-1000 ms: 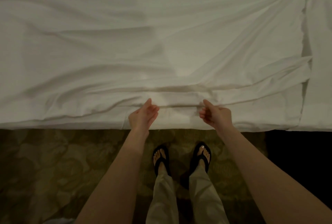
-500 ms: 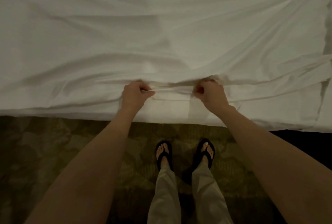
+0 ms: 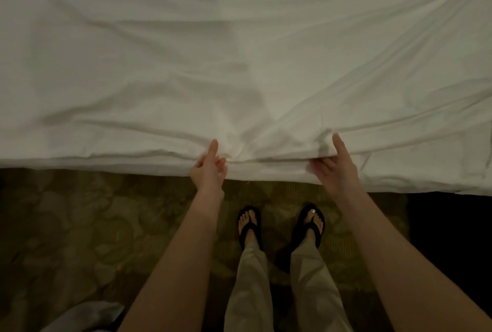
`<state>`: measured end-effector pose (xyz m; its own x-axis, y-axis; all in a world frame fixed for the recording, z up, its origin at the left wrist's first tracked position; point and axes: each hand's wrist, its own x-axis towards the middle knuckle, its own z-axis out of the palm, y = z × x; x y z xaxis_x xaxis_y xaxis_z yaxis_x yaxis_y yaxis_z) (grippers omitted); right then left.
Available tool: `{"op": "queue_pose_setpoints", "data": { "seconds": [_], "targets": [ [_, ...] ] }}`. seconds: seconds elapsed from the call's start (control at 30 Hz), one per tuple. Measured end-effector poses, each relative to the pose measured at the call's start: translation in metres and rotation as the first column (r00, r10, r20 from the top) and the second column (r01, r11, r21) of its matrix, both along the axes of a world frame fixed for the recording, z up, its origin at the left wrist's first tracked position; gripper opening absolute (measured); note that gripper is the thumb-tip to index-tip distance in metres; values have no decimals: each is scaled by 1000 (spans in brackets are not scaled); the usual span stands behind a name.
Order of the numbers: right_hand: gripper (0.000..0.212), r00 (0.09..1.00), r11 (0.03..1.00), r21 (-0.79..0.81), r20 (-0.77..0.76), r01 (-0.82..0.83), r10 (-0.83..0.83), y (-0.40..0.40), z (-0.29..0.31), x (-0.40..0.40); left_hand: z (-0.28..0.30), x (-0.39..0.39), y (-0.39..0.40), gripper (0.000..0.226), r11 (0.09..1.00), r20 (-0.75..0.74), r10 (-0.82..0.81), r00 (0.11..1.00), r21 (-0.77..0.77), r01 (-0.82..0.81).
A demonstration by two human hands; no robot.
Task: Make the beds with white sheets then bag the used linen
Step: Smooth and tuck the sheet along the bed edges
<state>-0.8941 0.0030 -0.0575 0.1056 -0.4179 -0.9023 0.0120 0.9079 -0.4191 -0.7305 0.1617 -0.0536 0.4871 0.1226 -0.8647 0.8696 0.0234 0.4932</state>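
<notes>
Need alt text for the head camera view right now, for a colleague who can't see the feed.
Two bare hands, the left hand and the right hand, reach to the near edge of a wrinkled white sheet spread over a bed, fingers loosely open at the hem. Below, the person's feet in black flip-flops stand on a patterned carpet.

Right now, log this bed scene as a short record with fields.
surface: wrinkled white cotton sheet spread over the bed
sheet edge: hangs over the near side, above the patterned green carpet
left hand: open, at the sheet edge, thumb up
right hand: open, at the sheet edge, thumb up
feet: black flip-flops, facing the bed
</notes>
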Motion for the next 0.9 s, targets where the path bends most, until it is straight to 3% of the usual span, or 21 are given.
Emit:
{"op": "queue_pose_setpoints", "data": {
  "seconds": [0.1,0.23,0.33,0.43,0.57,0.63,0.73,0.8,0.87,0.9],
  "targets": [
    [49,990,990,-31,-39,135,-136,-12,5,20,3,5,-4,37,998,-33,47,998,42,-45],
    [26,958,960,-101,144,262,-246,-11,20,12,4,17,-4,40,995,-94,95,991,-18,-97],
    [11,982,976,-110,12,187,-187,4,14,-10,3,24,-1,49,993,-76,88,993,-68,-93],
    [16,984,982,-61,-17,178,-179,0,8,2,-2,21,7,43,991,-24,63,998,-118,-65],
    [38,970,989,36,192,145,-149,-18,18,43,-6,18,18,21,968,60,45,997,-249,-29],
    [33,976,984,30,121,177,-179,-18,17,51,-5,18,23,25,952,90,63,994,-303,-33],
    [33,957,957,28,-48,287,-286,-1,5,34,-10,11,35,24,968,73,26,997,-250,-7],
    [13,950,951,77,-109,301,-292,14,-4,14,-12,9,37,18,975,33,43,999,-218,-34],
    [9,971,963,129,-66,238,-231,22,-3,6,-11,15,31,25,962,-22,98,995,-254,-101],
    [16,980,969,147,2,198,-200,21,1,8,-8,21,24,29,950,-37,113,993,-290,-119]
  ]
}}
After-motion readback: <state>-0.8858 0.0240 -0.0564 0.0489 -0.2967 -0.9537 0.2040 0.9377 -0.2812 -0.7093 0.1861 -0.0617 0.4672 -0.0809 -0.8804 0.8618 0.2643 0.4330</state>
